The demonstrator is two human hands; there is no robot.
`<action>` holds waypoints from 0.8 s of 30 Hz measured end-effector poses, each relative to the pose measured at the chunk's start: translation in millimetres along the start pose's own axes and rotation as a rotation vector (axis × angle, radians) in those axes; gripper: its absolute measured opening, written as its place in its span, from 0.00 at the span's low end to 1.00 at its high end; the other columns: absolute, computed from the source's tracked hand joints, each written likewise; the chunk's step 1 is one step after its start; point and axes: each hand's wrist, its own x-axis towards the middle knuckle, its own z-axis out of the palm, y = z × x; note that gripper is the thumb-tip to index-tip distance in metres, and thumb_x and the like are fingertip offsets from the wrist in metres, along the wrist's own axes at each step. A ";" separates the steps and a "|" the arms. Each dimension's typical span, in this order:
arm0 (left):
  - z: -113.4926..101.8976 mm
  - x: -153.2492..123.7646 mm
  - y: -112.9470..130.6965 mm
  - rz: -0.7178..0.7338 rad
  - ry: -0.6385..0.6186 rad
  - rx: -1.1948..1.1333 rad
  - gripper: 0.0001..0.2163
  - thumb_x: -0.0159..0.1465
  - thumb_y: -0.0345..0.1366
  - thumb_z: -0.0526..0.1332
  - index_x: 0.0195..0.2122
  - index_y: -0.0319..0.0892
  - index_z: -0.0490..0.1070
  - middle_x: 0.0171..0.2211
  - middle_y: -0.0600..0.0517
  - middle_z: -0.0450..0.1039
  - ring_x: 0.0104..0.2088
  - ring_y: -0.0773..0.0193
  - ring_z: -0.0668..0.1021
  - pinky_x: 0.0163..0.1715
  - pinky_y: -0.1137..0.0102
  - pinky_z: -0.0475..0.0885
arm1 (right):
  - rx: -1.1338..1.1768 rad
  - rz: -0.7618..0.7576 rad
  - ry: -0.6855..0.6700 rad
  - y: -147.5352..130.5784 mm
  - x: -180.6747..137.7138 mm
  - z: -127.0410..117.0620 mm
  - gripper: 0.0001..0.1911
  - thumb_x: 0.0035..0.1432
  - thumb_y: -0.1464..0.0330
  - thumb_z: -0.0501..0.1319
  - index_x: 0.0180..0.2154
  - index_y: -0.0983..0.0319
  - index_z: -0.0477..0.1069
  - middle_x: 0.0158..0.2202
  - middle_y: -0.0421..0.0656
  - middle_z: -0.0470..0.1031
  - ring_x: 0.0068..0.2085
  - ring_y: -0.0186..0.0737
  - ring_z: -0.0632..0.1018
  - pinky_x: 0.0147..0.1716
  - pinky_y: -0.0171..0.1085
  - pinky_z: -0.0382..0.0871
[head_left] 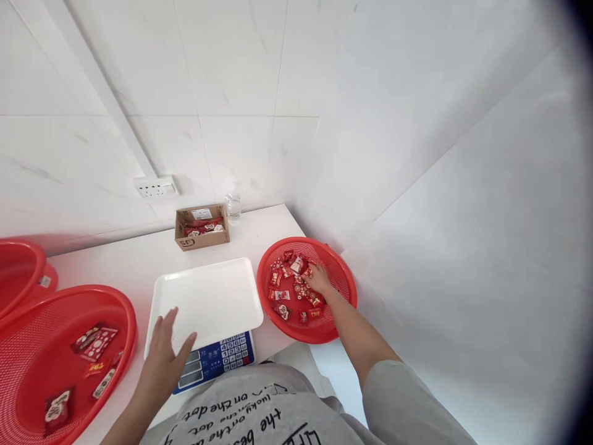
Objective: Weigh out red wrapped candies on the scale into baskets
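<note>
My right hand [319,279] reaches into a red mesh basket [340,272] at the table's right corner. Its fingers are bent down on the small red-wrapped candies [301,292] and seem to pinch one; the fingertips are partly hidden. Several more candies lie loose around it, some with gold or white print. My left hand [167,355] hovers at the front left of the white scale tray [208,300], fingers spread, holding nothing. Below the tray, the blue keypad panel [215,358] of the weighing scale shows, partly covered by the tray.
A larger red basket [125,309] with a few wrapped packets stands at the left, another red basket [21,247] behind it. Against the wall are a small cardboard box [204,240] of red packets and a clear container [233,209]. A socket [156,186] is on the wall.
</note>
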 end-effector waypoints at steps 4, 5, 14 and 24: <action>41.0 -12.1 19.8 0.292 -0.202 0.167 0.24 0.60 0.45 0.55 0.58 0.49 0.60 0.60 0.47 0.58 0.64 0.48 0.49 0.58 0.46 0.49 | -0.055 -0.093 -0.133 8.2 -2.1 5.7 0.37 0.51 0.61 0.59 0.61 0.64 0.53 0.66 0.52 0.42 0.65 0.53 0.45 0.59 0.47 0.46; 51.8 -13.0 25.3 0.367 -0.253 0.196 0.22 0.60 0.44 0.55 0.56 0.50 0.63 0.60 0.47 0.59 0.63 0.46 0.50 0.58 0.46 0.49 | -0.069 -0.131 -0.172 9.8 -6.2 6.2 0.37 0.51 0.62 0.60 0.61 0.64 0.53 0.66 0.52 0.42 0.65 0.53 0.45 0.59 0.47 0.47; 112.2 1.3 83.3 0.689 -0.531 0.317 0.27 0.56 0.35 0.62 0.57 0.56 0.61 0.62 0.49 0.54 0.63 0.48 0.51 0.59 0.45 0.46 | 0.116 -0.415 -0.455 9.7 -23.2 -7.5 0.23 0.47 0.64 0.63 0.48 0.58 0.71 0.49 0.46 0.73 0.49 0.47 0.73 0.50 0.43 0.63; 138.8 7.7 104.4 0.745 -0.459 0.460 0.14 0.62 0.32 0.55 0.49 0.50 0.70 0.54 0.47 0.68 0.61 0.47 0.58 0.56 0.48 0.57 | -0.076 -0.274 -0.300 -36.7 23.6 10.3 0.38 0.53 0.53 0.57 0.62 0.58 0.50 0.66 0.51 0.40 0.65 0.56 0.41 0.59 0.52 0.42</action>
